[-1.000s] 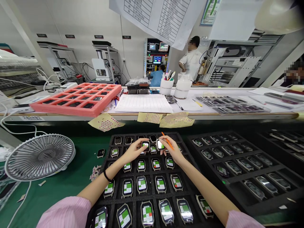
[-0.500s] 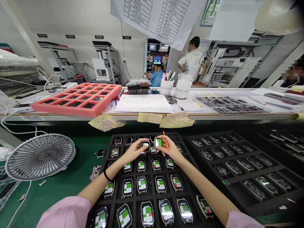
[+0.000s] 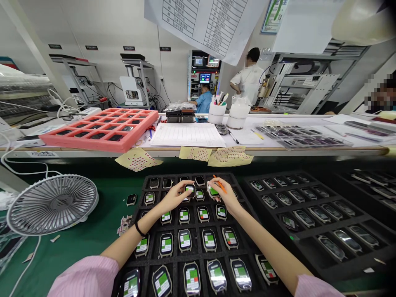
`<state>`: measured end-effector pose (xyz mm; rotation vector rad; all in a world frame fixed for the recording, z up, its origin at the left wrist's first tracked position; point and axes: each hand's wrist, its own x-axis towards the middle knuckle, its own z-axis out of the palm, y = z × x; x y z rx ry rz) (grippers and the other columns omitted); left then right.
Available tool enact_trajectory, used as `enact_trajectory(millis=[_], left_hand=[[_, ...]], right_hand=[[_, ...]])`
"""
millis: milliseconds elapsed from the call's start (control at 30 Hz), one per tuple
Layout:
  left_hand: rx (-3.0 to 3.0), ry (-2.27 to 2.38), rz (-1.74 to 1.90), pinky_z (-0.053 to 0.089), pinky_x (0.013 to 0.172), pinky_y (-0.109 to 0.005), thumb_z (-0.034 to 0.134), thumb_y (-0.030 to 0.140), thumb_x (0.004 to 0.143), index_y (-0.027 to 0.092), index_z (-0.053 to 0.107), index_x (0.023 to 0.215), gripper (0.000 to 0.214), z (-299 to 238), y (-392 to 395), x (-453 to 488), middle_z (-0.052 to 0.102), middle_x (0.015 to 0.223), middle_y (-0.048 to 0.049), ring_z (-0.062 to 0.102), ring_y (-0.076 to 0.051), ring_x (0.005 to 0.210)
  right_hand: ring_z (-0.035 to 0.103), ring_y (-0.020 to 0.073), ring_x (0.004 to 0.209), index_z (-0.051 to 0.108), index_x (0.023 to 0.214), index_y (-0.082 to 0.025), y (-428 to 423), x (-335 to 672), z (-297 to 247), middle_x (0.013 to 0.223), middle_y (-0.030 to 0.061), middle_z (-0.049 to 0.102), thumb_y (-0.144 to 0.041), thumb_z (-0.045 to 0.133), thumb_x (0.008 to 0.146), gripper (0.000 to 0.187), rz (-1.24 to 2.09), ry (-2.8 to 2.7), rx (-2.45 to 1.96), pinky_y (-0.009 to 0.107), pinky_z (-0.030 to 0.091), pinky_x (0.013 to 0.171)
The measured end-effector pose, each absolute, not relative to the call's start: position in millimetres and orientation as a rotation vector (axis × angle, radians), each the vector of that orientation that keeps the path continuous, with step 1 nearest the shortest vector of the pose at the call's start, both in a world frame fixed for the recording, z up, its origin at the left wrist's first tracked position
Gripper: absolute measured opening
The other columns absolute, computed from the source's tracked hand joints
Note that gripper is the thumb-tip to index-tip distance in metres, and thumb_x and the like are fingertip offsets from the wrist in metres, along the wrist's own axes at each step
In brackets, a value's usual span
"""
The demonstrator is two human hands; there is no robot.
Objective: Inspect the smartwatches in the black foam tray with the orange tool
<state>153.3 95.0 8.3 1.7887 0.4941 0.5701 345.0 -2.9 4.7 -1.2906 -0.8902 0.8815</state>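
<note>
Two hands on my feed, two watches held up. My left hand (image 3: 175, 198) has the left watch (image 3: 189, 190) pinched between thumb and fingers; my right hand (image 3: 227, 199) is closed on the right watch (image 3: 213, 190), tilted, plus one orange stick (image 3: 219, 184) pointing to eleven o'clock. The pair sit apart, over the far end of the black foam tray (image 3: 175, 247). At six o'clock, I'm counting six watches in its nearest row (image 3: 192, 278)! Out to nine: one loose watch (image 3: 131, 199), then one fan (image 3: 52, 204). A second black tray (image 3: 298, 240) lies at four. Ahead, three dotted yellow sheets (image 3: 138, 159) hang off the shelf (image 3: 278, 151); on it, one pink tray (image 3: 86, 143) at ten, two white tubs (image 3: 236, 120) at one. Beyond, one person in blue (image 3: 204, 99) at twelve, one person in white (image 3: 249, 80) at one.
</note>
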Motion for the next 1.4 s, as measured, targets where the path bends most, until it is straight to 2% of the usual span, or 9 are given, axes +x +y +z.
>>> enact_trajectory(millis=[133, 300, 433, 600, 967, 1067, 1133, 1233, 1400], left_hand=[[1.833, 0.490, 0.570, 0.050, 0.073, -0.029, 0.057, 0.037, 0.084, 0.018, 0.051, 0.122, 0.043, 8.0, 94.8, 152.4, 0.059, 0.114, -0.0093, 0.059, -0.019, 0.091], [1.939, 0.442, 0.584, 0.048, 0.060, -0.022, 0.064, 0.025, 0.077, 0.022, 0.036, 0.135, 0.065, 8.5, 88.5, 152.4, 0.050, 0.128, -0.0120, 0.058, -0.017, 0.088], [2.139, 0.422, 0.699, 0.050, 0.069, -0.028, 0.058, 0.019, 0.080, 0.021, 0.042, 0.130, 0.053, 10.6, 82.4, 154.1, 0.056, 0.118, -0.0106, 0.057, -0.019, 0.090], [2.392, 0.347, 0.849, 0.044, 0.093, -0.040, 0.067, 0.024, 0.077, 0.021, 0.054, 0.118, 0.044, 18.0, 76.9, 154.0, 0.056, 0.110, -0.0089, 0.051, -0.024, 0.107], [2.584, 0.404, 0.861, 0.045, 0.091, -0.039, 0.069, 0.024, 0.076, 0.020, 0.051, 0.124, 0.051, 19.9, 71.0, 153.6, 0.056, 0.112, -0.0094, 0.052, -0.025, 0.106], [2.726, 0.409, 0.780, 0.046, 0.089, -0.040, 0.066, 0.018, 0.076, 0.019, 0.051, 0.123, 0.049, 19.5, 70.9, 152.3, 0.057, 0.117, -0.0105, 0.054, -0.026, 0.105], [2.799, 0.426, 0.755, 0.047, 0.086, -0.042, 0.065, 0.017, 0.075, 0.018, 0.052, 0.120, 0.047, 20.0, 71.0, 150.6, 0.059, 0.118, -0.0121, 0.056, -0.027, 0.104], [2.811, 0.373, 0.822, 0.047, 0.084, -0.042, 0.065, 0.017, 0.072, 0.017, 0.055, 0.116, 0.045, 22.9, 72.0, 147.7, 0.062, 0.114, -0.0132, 0.057, -0.028, 0.101], [2.588, 0.165, 1.024, 0.045, 0.085, -0.041, 0.068, 0.017, 0.061, 0.021, 0.059, 0.109, 0.049, 28.1, 72.7, 146.3, 0.068, 0.104, -0.0083, 0.058, -0.026, 0.095]], right_hand=[[0.044, 0.0065, 0.034, 0.054, 0.077, -0.020, -3.6, 343.9, 5.7, 0.058, -0.0054, 0.053, -0.049, 0.067, 0.072, 0.032, 0.937, -0.866, -1.282, 0.020, 0.027, 0.033], [0.055, 0.0102, 0.043, 0.057, 0.086, -0.020, -4.7, 339.9, 7.7, 0.060, -0.0044, 0.056, -0.047, 0.062, 0.077, 0.029, 0.978, -0.936, -1.234, 0.019, 0.032, 0.036], [0.058, 0.0118, 0.046, 0.058, 0.092, -0.019, -4.7, 332.0, 7.8, 0.058, -0.0041, 0.056, -0.046, 0.060, 0.079, 0.029, 1.012, -0.977, -1.219, 0.020, 0.036, 0.036], [0.062, 0.0141, 0.055, 0.059, 0.100, -0.021, -6.6, 320.3, 6.9, 0.070, -0.0012, 0.060, -0.046, 0.060, 0.080, 0.031, 1.056, -1.083, -1.142, 0.021, 0.042, 0.038], [0.055, 0.0123, 0.050, 0.058, 0.107, -0.023, -9.1, 319.1, -1.5, 0.073, -0.0004, 0.060, -0.048, 0.051, 0.087, 0.033, 1.012, -1.144, -1.207, 0.023, 0.042, 0.042], [0.055, 0.0124, 0.054, 0.060, 0.111, -0.025, -14.3, 313.2, 1.3, 0.083, 0.0016, 0.064, -0.044, 0.052, 0.087, 0.032, 0.868, -1.263, -1.275, 0.027, 0.048, 0.054], [0.061, 0.0171, 0.070, 0.060, 0.114, -0.026, -17.7, 310.6, 5.5, 0.091, 0.0037, 0.066, -0.042, 0.054, 0.087, 0.032, 0.778, -1.338, -1.300, 0.033, 0.050, 0.072], [0.061, 0.0229, 0.095, 0.060, 0.116, -0.027, -19.6, 311.5, 12.8, 0.103, 0.0057, 0.067, -0.041, 0.060, 0.083, 0.036, 0.814, -1.373, -1.237, 0.041, 0.044, 0.092], [0.061, 0.0218, 0.099, 0.063, 0.112, -0.026, -18.3, 319.8, 20.8, 0.105, 0.0045, 0.067, -0.043, 0.070, 0.074, 0.043, 1.253, -1.264, -0.989, 0.039, 0.044, 0.093]])
